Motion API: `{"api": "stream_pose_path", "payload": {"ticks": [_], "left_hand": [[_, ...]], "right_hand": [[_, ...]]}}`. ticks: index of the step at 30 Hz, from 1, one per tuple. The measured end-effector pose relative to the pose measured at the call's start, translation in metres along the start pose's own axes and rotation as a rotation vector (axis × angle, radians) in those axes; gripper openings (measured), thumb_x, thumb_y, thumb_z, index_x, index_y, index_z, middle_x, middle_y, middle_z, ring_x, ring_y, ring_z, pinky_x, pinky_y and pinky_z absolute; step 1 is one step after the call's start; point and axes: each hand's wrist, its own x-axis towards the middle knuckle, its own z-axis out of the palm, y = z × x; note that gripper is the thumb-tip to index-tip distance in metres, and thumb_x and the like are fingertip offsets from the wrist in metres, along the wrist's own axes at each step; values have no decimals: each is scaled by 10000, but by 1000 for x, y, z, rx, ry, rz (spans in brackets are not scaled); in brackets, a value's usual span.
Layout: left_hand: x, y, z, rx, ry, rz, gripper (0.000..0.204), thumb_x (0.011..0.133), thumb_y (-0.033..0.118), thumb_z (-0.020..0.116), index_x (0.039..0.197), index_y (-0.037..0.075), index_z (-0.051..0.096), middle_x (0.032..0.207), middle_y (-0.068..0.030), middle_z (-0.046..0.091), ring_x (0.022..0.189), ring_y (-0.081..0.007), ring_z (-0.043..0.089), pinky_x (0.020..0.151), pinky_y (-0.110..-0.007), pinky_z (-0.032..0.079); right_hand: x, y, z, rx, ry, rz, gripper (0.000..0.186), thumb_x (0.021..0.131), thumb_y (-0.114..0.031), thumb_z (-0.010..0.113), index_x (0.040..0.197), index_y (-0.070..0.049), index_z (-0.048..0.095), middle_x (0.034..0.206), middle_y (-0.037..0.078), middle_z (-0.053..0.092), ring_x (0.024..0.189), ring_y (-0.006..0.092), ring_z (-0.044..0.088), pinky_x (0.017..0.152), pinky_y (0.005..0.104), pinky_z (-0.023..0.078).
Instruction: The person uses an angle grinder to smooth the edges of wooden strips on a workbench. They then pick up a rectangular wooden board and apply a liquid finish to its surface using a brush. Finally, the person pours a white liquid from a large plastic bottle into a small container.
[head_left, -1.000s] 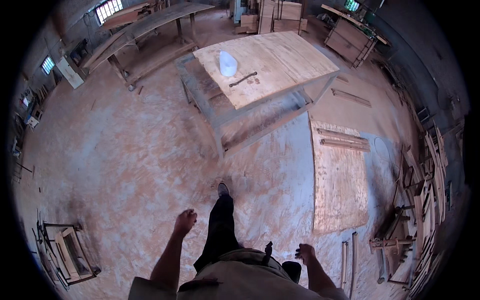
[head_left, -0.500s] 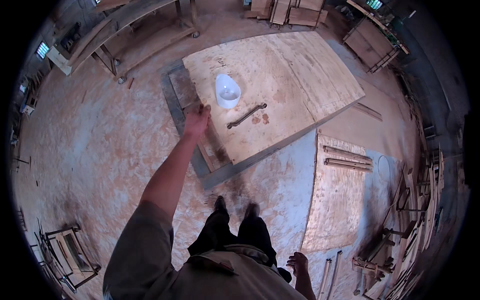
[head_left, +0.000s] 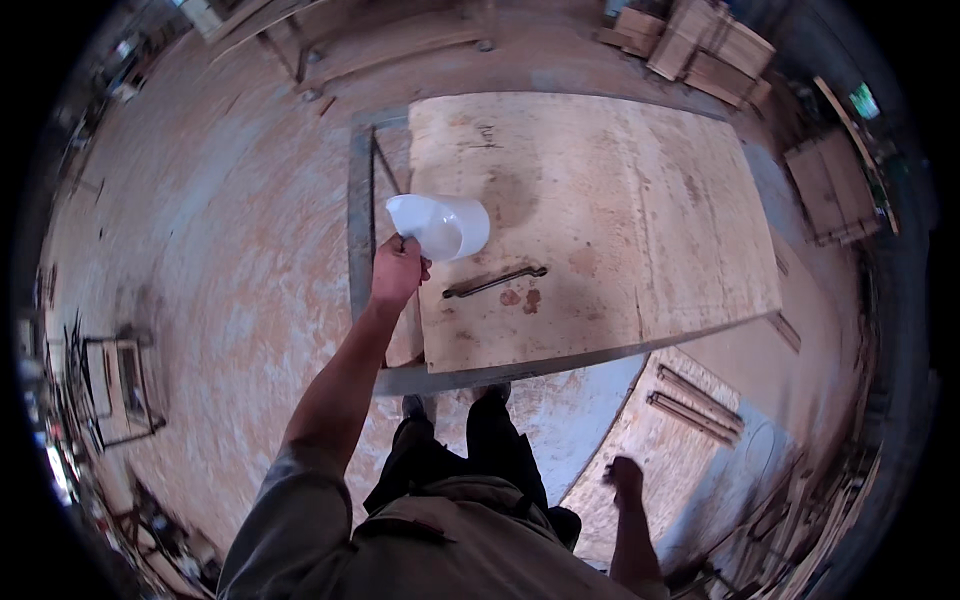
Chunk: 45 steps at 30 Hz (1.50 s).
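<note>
A white plastic scoop (head_left: 468, 222), cut open along one side, hangs tilted just above the left part of a plywood sheet (head_left: 560, 170). My left hand (head_left: 398, 270) is closed on its near rim. Below the scoop, a dark double-ended wrench (head_left: 495, 283) lies on the plywood beside reddish-brown stains. My right hand (head_left: 627, 478) hangs low to my right, away from the plywood, its fingers dark and blurred. Whether it holds anything does not show.
A grey metal frame (head_left: 362, 200) edges the plywood on the left and near side. Wooden strips (head_left: 695, 415) lie on a lower board at the right. Boards are stacked (head_left: 715, 50) at the back, and a wheeled bench (head_left: 400, 60) stands at the far left.
My left hand has taken hold of the white scoop and lifted it off the plywood, tipping it over. The right hand has swung forward. The whole view has turned and shifted.
</note>
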Motion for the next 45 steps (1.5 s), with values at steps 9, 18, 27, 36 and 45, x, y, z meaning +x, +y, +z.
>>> {"api": "stream_pose_path", "payload": {"ticks": [9, 18, 27, 36, 45], "left_hand": [[-183, 28, -87, -308, 139, -115, 236, 927, 164, 477, 964, -39, 591, 671, -67, 592, 488, -134, 529, 456, -275, 419], [-380, -14, -172, -617, 344, -179, 241, 974, 203, 500, 873, 0, 582, 646, -49, 605, 494, -117, 571, 448, -241, 437], [-560, -67, -253, -573, 552, -41, 305, 943, 287, 638, 840, 9, 569, 640, -19, 588, 548, -65, 531, 500, -219, 429], [-649, -117, -319, -757, 912, 98, 331, 915, 246, 678, 1057, -27, 560, 807, -40, 622, 668, -80, 556, 581, -220, 452], [-663, -163, -423, -716, 1169, 156, 208, 954, 188, 618, 928, -3, 541, 767, -48, 620, 652, -91, 579, 581, -239, 489]], "right_hand": [[-92, -290, 258, -110, -1083, -603, 830, 850, -92, 682, 1511, -81, 180, 1449, 125, 372, 1282, 235, 425, 1003, 354, 411], [-271, -186, 392, 2, -1827, -179, 927, 754, -422, 783, 1483, -141, 283, 1443, 99, 404, 1319, 261, 399, 1073, 440, 350], [-410, -43, 402, -167, -1993, 167, 829, 778, -553, 713, 1429, -168, 373, 1406, 113, 444, 1278, 307, 452, 1031, 508, 407], [-513, 67, 437, -338, -2093, 328, 821, 807, -562, 674, 1444, -156, 353, 1422, 126, 430, 1292, 315, 438, 1062, 521, 378], [-573, 176, 540, -480, -1988, 803, 829, 809, -578, 656, 1419, -90, 380, 1383, 148, 470, 1248, 354, 477, 1046, 552, 385]]}}
